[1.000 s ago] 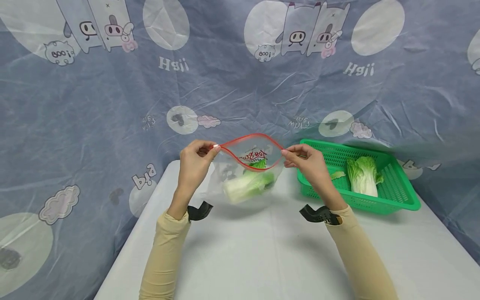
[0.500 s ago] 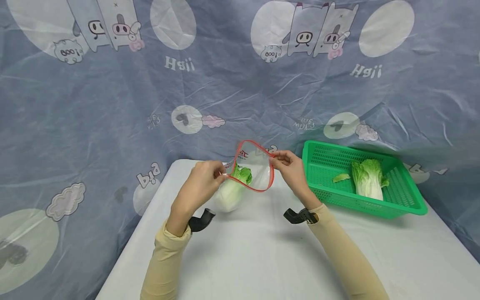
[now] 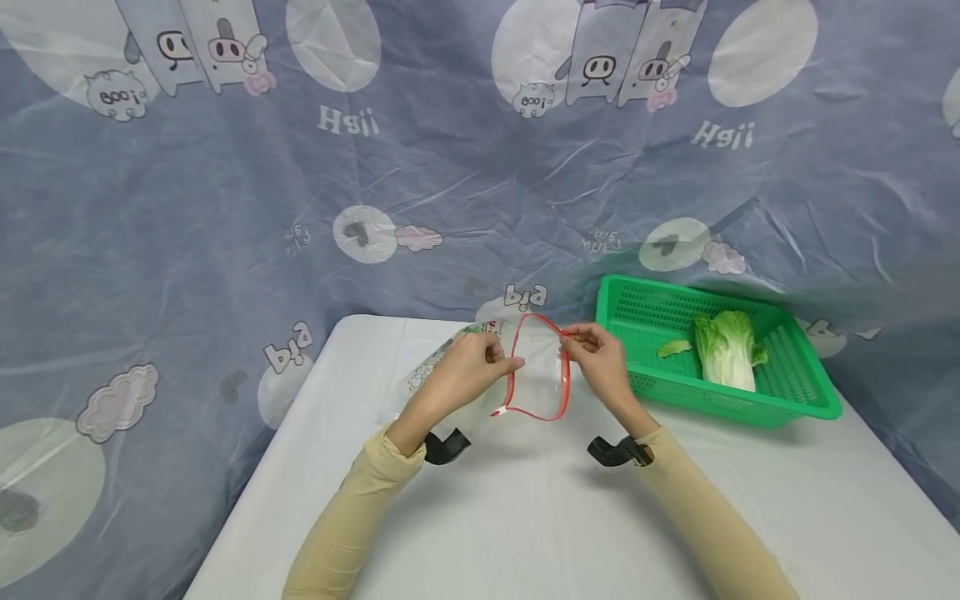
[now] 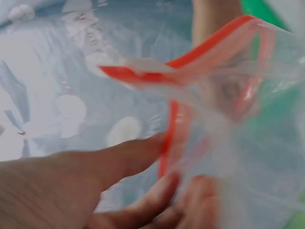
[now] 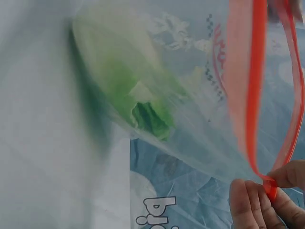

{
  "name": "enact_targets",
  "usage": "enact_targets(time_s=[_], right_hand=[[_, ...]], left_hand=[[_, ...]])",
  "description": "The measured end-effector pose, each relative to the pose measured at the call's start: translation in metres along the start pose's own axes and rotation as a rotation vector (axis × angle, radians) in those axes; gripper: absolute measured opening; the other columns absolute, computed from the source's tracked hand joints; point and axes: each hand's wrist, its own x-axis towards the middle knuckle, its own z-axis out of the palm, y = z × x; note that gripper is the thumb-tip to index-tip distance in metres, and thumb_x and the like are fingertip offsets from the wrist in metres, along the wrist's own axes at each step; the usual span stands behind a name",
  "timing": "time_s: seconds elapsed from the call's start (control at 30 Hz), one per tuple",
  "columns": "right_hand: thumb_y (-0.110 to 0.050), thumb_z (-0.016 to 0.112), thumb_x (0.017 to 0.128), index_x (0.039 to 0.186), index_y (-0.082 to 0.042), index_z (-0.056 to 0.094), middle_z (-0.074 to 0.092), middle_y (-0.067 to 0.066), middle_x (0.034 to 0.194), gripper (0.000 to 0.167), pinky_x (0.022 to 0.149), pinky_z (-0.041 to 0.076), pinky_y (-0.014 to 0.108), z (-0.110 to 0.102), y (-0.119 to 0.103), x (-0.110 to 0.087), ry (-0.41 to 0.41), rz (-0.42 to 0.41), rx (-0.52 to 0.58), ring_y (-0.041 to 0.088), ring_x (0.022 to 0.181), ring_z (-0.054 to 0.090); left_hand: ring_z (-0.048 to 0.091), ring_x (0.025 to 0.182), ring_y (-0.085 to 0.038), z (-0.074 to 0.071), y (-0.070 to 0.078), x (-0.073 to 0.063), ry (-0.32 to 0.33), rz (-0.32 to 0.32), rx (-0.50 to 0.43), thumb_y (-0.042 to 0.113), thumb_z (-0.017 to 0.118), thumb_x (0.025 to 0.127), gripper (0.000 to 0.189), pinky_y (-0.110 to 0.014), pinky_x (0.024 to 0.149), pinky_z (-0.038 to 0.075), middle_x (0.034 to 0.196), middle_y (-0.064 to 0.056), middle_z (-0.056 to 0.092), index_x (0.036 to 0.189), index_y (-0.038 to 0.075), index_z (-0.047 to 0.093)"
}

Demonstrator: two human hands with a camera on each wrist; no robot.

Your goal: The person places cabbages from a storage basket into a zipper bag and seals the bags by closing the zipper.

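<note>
A clear zip bag (image 3: 517, 400) with a red zip rim hangs between my hands, its mouth wide open. Through its blurred film in the right wrist view I see a napa cabbage (image 5: 155, 119), pale stem and green leaves. My left hand (image 3: 465, 371) grips the rim's left side between thumb and fingers; in the left wrist view the red strip (image 4: 176, 129) runs between them. The white slider end (image 3: 501, 411) hangs free below that hand. With thumb and fingertips, my right hand (image 3: 600, 358) pinches the rim's right corner. The left hand hides much of the bag's body in the head view.
At the right of the white table (image 3: 525, 525) stands a green plastic basket (image 3: 795, 408). In it lie another napa cabbage (image 3: 727, 350) and a loose leaf piece (image 3: 673, 347). A printed grey-blue cloth (image 3: 465, 175) hangs behind the table.
My left hand has moved right and from the slider end to the rim's left side. The bag has swung leftward behind that hand. The right hand still pinches its corner, slightly lower.
</note>
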Motion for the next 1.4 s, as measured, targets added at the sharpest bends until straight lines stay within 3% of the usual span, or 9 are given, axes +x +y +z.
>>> enact_targets(time_s=[0.23,0.47,0.67,0.83,0.93,1.0,1.1,1.2,1.4], right_hand=[[-0.024,0.067,0.091,0.12,0.001,0.06,0.065,0.024,0.105,0.038,0.071,0.059,0.028,-0.023,0.029,0.004,-0.128,0.121,-0.105,0.013,0.078,0.07],[-0.053,0.06,0.09,0.125,-0.001,0.058,0.066,0.026,0.109,0.063,0.072,0.059,0.04,-0.095,0.008,0.019,-0.086,0.204,-0.409,0.023,0.076,0.072],[-0.057,0.055,0.091,0.074,-0.002,0.061,0.048,0.0,0.054,0.058,0.054,0.041,0.039,-0.155,0.013,0.036,-0.014,0.264,-0.75,0.012,0.049,0.041],[-0.046,0.058,0.091,0.054,-0.016,0.032,0.023,-0.006,0.049,0.055,0.048,0.033,0.032,-0.191,0.032,0.047,-0.077,0.366,-0.851,0.014,0.045,0.029],[-0.051,0.056,0.091,0.062,-0.006,0.045,0.042,0.009,0.058,0.055,0.057,0.044,0.04,-0.208,0.043,0.054,-0.152,0.472,-0.872,0.029,0.06,0.049],[-0.055,0.052,0.092,0.085,0.012,0.056,0.053,0.029,0.084,0.067,0.069,0.049,0.05,-0.218,0.049,0.059,-0.217,0.571,-0.884,0.045,0.083,0.055],[-0.06,0.045,0.093,0.133,0.025,0.032,0.033,0.047,0.129,0.095,0.089,0.046,0.06,-0.229,0.058,0.067,-0.323,0.708,-0.881,0.059,0.117,0.041],[-0.06,0.044,0.093,0.14,0.026,0.011,0.017,0.048,0.139,0.103,0.098,0.041,0.061,-0.238,0.067,0.072,-0.365,0.806,-0.854,0.06,0.126,0.03],[-0.055,0.055,0.089,0.141,0.024,0.012,0.018,0.046,0.141,0.104,0.092,0.046,0.058,-0.255,0.087,0.073,-0.353,0.9,-0.759,0.058,0.124,0.032]], left_hand=[[0.065,0.058,-0.017,0.03,-0.015,0.021,0.116,-0.026,-0.296,0.003,0.06,0.083,0.021,-0.027,0.055,0.054,0.079,-0.006,0.063,0.104,0.005,0.061],[0.065,0.055,-0.017,0.043,-0.015,0.023,0.096,-0.01,-0.316,0.006,0.063,0.086,0.01,-0.027,0.053,0.055,0.075,-0.006,0.068,0.094,0.003,0.068],[0.066,0.055,-0.019,0.045,-0.014,0.021,0.094,-0.006,-0.3,0.006,0.063,0.086,0.005,-0.027,0.053,0.054,0.073,-0.006,0.068,0.087,0.007,0.068],[0.065,0.054,-0.016,0.048,-0.014,0.019,0.077,-0.012,-0.292,0.008,0.063,0.087,0.005,-0.027,0.053,0.054,0.072,-0.004,0.067,0.087,0.009,0.068],[0.064,0.053,-0.015,0.049,-0.016,0.019,0.073,-0.005,-0.291,0.007,0.063,0.086,0.005,-0.027,0.053,0.054,0.071,-0.004,0.067,0.087,0.009,0.068],[0.064,0.052,-0.015,0.05,-0.016,0.019,0.068,-0.002,-0.29,0.006,0.063,0.086,0.006,-0.027,0.052,0.054,0.07,-0.004,0.067,0.086,0.008,0.068],[0.063,0.052,-0.016,0.052,-0.017,0.019,0.051,0.0,-0.288,0.005,0.062,0.086,0.006,-0.027,0.053,0.054,0.069,-0.005,0.067,0.086,0.008,0.068],[0.063,0.052,-0.015,0.052,-0.017,0.019,0.041,0.002,-0.284,0.005,0.062,0.086,0.007,-0.028,0.053,0.054,0.07,-0.005,0.067,0.086,0.007,0.068],[0.062,0.051,-0.013,0.053,-0.015,0.02,0.037,0.003,-0.295,0.005,0.062,0.087,0.006,-0.028,0.053,0.055,0.071,-0.006,0.067,0.087,0.006,0.068]])
